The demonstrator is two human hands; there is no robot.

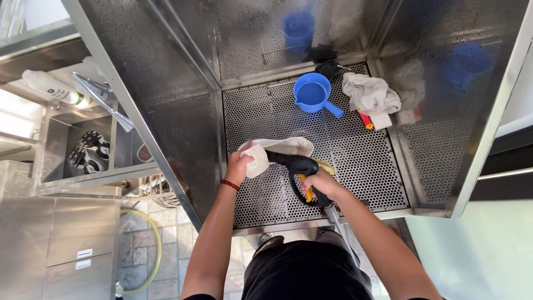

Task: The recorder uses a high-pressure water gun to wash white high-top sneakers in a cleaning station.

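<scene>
My right hand (pixel 320 183) grips the handle of a black spray gun (pixel 297 165) with a yellow trigger, its hose running down towards my body. My left hand (pixel 239 166), with a red bead bracelet on the wrist, holds a cream-coloured bag-like cloth (pixel 276 148) right at the gun's front end. Both hands are over the perforated metal floor (pixel 363 166) of a stainless steel wash cabinet.
A blue jug (pixel 311 93) and a crumpled white rag (pixel 371 94) lie at the back of the perforated floor. Steel walls (pixel 177 83) enclose the cabinet. At left are a white bottle (pixel 53 88), a shelf unit and a yellow hose (pixel 150 250) on stone paving.
</scene>
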